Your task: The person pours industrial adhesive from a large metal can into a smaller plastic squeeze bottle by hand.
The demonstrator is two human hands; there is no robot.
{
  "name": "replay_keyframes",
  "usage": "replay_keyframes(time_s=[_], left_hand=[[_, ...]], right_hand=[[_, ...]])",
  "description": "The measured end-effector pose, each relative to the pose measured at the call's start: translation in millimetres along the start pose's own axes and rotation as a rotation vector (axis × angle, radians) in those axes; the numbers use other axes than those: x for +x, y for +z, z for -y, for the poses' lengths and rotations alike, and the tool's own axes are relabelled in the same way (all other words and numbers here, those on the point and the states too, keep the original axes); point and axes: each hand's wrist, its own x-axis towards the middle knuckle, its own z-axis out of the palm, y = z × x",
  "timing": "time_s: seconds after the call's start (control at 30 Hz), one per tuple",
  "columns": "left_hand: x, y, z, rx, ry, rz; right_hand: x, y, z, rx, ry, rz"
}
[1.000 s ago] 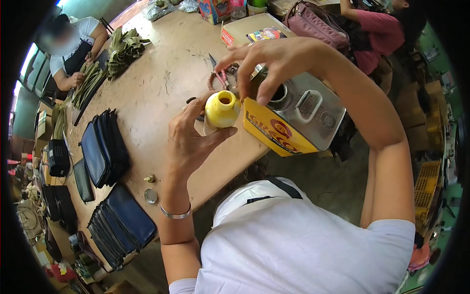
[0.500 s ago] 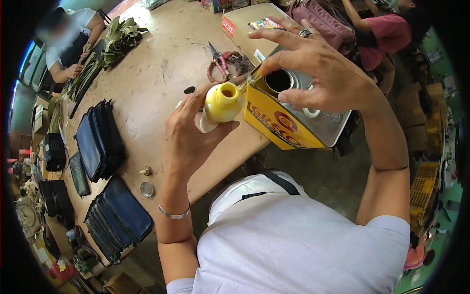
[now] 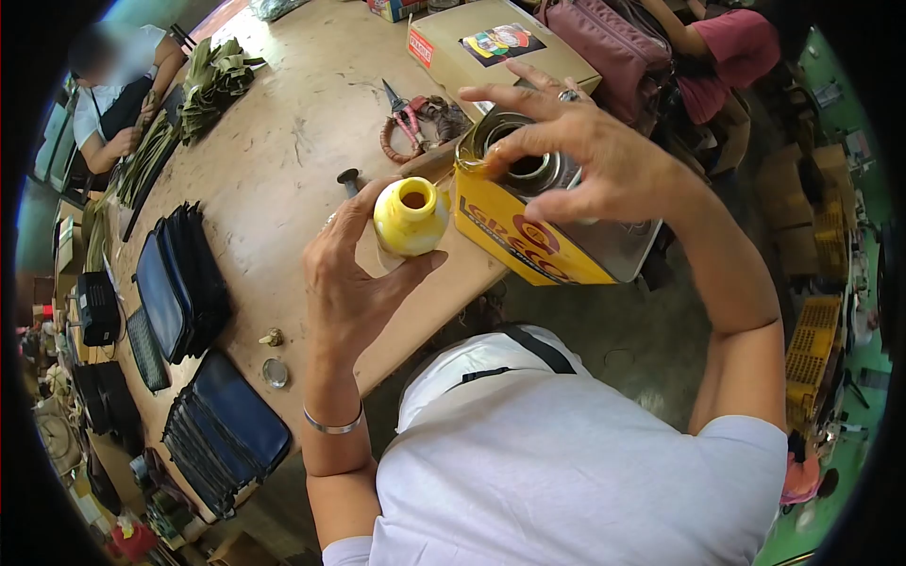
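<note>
My left hand is wrapped round a yellow plastic bottle with no cap on, its mouth facing up. Just right of it stands a large yellow adhesive tin with printed lettering and a metal top. Over the tin's round metal opening is my right hand, thumb and fingers apart around the rim. The index fingertip is at the rim's near left side; whether it touches cannot be made out. A dark-headed hammer-like tool lies partly hidden behind my left hand.
Red-handled scissors lie beyond the bottle, before a cardboard box. Dark blue wallets and a small glass jar lid are on the left. A person sits at far left with dried strips; another is at upper right.
My right hand has come lower over the tin's opening, its fingers nearer the rim. The view has shifted slightly, moving the bottle and tin a little left in the picture.
</note>
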Motion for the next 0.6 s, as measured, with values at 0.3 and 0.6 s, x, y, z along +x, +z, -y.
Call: replay_keyframes(time_s=[0.3,0.6], left_hand=[[-9.2,4.9,0.9,-0.062,-0.031,0.034],[-14.5,4.6,7.7,-0.076,-0.012,0.034]], right_hand=[[-15.3,-7.6,32.1,-0.657,0.032,-0.115],[1.2,2.1,34.2,-0.493,0.022,-0.142]])
